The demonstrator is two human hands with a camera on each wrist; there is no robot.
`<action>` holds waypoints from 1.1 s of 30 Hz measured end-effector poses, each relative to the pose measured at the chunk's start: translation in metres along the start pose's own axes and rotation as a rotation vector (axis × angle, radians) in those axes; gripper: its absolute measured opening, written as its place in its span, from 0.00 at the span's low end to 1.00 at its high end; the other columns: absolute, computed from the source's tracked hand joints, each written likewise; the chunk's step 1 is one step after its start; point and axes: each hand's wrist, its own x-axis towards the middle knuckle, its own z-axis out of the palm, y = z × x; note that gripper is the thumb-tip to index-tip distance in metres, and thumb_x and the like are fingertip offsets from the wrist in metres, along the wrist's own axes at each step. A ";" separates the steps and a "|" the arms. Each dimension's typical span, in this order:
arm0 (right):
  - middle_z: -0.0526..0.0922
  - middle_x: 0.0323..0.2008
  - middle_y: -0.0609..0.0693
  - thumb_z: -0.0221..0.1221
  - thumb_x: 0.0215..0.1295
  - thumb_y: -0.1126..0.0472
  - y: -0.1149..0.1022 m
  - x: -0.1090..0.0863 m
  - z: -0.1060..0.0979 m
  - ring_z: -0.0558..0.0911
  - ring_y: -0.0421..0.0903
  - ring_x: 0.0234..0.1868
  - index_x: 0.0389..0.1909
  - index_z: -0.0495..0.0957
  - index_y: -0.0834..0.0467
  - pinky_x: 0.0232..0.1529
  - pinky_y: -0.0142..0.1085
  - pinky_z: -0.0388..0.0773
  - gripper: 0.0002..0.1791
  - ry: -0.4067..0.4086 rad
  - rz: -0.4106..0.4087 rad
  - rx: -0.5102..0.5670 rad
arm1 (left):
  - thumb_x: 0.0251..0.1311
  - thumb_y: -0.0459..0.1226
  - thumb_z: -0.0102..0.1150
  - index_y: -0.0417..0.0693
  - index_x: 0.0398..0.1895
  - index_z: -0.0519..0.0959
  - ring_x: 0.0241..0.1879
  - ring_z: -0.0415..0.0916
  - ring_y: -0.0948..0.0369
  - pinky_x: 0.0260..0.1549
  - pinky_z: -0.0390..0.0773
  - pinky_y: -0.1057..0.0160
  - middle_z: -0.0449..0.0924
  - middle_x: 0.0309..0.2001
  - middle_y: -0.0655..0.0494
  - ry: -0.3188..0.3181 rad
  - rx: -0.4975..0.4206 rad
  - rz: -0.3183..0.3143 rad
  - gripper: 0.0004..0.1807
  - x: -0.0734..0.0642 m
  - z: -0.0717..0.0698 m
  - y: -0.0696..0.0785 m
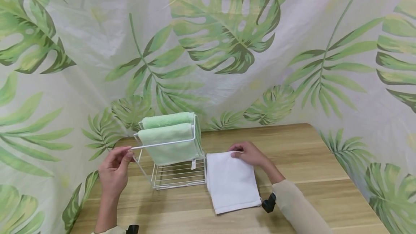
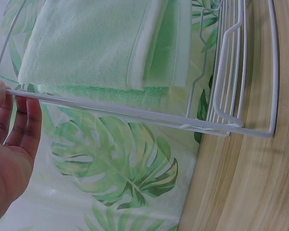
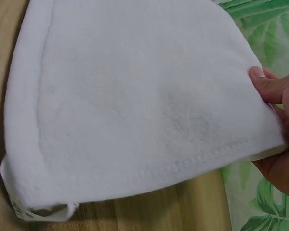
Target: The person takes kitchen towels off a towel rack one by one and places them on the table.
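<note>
My left hand [image 1: 113,170] pinches the front top corner of a white wire rack [image 1: 179,183] between thumb and fingers. Two light green towels [image 1: 169,142] hang folded over the rack's upper bars, one behind the other, and a small white tag dangles below the front one. To the right of the rack is a folded white towel [image 1: 231,183]. My right hand [image 1: 248,153] grips its far edge, thumb on top and fingers underneath. In the right wrist view the white towel [image 3: 135,106] slopes up toward the hand, and a label loop shows at its near corner.
Under everything is a wooden table [image 1: 292,154], with wood surface to the right of the towel and in front of the rack. A leaf-patterned curtain [image 1: 227,93] hangs behind the table and along its sides. The rack's lower wire shelf sits close to the table.
</note>
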 end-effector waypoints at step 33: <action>0.93 0.44 0.52 0.67 0.72 0.67 0.050 0.037 0.040 0.89 0.50 0.49 0.46 0.91 0.57 0.54 0.44 0.86 0.07 0.153 0.073 -0.157 | 0.59 0.06 0.53 0.11 0.46 0.76 0.31 0.85 0.67 0.32 0.87 0.77 0.87 0.37 0.55 0.008 -0.045 0.005 0.12 0.000 0.000 -0.003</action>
